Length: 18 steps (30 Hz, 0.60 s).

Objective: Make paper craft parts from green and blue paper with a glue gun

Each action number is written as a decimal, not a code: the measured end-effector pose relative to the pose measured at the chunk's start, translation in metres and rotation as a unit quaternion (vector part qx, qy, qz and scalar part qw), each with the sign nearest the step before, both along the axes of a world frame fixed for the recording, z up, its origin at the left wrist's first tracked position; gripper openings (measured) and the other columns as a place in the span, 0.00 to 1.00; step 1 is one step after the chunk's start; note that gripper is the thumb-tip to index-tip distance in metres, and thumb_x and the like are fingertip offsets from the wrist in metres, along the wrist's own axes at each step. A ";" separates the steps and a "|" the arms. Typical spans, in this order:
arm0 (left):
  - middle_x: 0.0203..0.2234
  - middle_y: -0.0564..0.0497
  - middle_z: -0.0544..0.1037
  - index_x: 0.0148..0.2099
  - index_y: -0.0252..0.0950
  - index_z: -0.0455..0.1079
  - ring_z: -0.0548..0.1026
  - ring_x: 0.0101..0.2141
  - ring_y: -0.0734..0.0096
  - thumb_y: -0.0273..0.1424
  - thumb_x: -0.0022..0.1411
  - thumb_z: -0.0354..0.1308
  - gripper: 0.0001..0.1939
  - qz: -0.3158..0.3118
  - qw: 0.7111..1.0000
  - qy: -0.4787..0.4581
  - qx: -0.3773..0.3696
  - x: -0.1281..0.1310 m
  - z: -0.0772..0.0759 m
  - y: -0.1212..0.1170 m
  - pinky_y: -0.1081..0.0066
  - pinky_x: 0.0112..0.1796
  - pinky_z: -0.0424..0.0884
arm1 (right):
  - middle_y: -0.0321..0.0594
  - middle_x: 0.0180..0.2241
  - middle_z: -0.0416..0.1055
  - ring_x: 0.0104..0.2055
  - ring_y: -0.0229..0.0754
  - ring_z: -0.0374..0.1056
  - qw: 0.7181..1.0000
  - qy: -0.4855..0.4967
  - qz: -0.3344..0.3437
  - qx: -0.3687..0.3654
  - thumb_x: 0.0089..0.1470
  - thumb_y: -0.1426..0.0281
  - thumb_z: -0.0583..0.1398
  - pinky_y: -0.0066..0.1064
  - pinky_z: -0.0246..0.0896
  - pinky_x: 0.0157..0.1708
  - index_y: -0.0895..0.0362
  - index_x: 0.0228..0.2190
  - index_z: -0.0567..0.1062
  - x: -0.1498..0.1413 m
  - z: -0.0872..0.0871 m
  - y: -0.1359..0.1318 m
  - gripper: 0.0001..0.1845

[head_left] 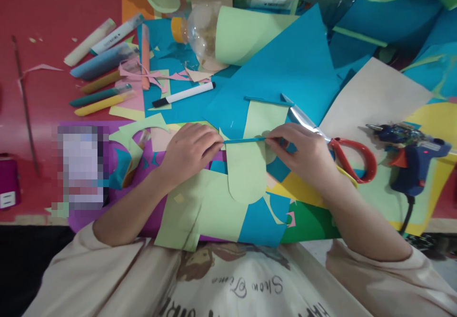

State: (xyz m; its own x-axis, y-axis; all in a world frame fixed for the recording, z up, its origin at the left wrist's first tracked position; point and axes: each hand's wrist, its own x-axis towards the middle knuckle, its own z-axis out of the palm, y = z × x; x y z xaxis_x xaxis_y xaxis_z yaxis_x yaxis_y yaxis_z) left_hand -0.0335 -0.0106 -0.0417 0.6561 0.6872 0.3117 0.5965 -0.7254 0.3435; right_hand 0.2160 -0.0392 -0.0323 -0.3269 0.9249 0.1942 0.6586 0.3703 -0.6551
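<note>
A thin blue paper strip is stretched level between my two hands. My left hand pinches its left end, and my right hand pinches the right end. Under the strip lies a light green paper piece with a rounded end; the strip crosses its upper edge. Just above is another light green paper piece with a second blue strip along its top. Scissors with red handles lie beside my right hand, blades pointing up and left.
A blue glue gun rests at the right, its cord running off the table edge. Several markers lie at the upper left. A plastic bottle wrapped in green paper lies at the back. Paper scraps surround my hands.
</note>
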 end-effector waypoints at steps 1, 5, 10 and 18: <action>0.33 0.50 0.81 0.37 0.37 0.69 0.79 0.36 0.67 0.31 0.67 0.51 0.07 0.005 1.000 -0.013 -0.001 -0.001 0.000 -0.001 0.68 0.37 0.70 | 0.41 0.31 0.77 0.28 0.38 0.72 1.000 0.008 -0.014 -0.005 0.57 0.73 0.58 0.29 0.68 0.24 0.55 0.32 0.74 -0.001 0.001 -0.001 0.04; 0.34 0.53 0.82 0.38 0.39 0.69 0.80 0.36 0.71 0.29 0.65 0.54 0.03 0.026 0.996 -0.078 -0.021 -0.003 0.001 -0.003 0.69 0.38 0.73 | 0.39 0.32 0.77 0.30 0.38 0.73 0.989 0.095 -0.066 -0.092 0.55 0.69 0.61 0.27 0.69 0.24 0.54 0.38 0.72 -0.005 0.006 -0.004 0.07; 0.33 0.55 0.83 0.35 0.40 0.67 0.81 0.36 0.72 0.25 0.62 0.55 0.05 0.028 0.990 -0.136 -0.019 -0.004 0.004 -0.005 0.69 0.37 0.74 | 0.38 0.30 0.75 0.32 0.39 0.73 0.954 0.197 -0.078 -0.213 0.50 0.65 0.64 0.28 0.71 0.27 0.56 0.38 0.74 -0.009 0.009 -0.003 0.12; 0.31 0.52 0.80 0.34 0.40 0.65 0.79 0.34 0.70 0.28 0.60 0.56 0.02 0.038 0.975 -0.190 -0.105 0.000 0.008 -0.011 0.67 0.35 0.76 | 0.37 0.24 0.74 0.24 0.35 0.69 0.913 0.294 -0.087 -0.271 0.46 0.57 0.66 0.27 0.67 0.22 0.57 0.27 0.74 -0.019 0.008 -0.006 0.16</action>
State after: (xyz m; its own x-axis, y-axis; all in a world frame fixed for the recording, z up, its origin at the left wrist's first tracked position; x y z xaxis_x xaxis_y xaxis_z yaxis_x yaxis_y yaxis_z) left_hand -0.0336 -0.0213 -0.0339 0.4642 0.8046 0.3703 0.4469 -0.5737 0.6864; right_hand 0.1970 -0.0454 -0.0244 -0.1523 0.9652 -0.2126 0.1529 -0.1896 -0.9699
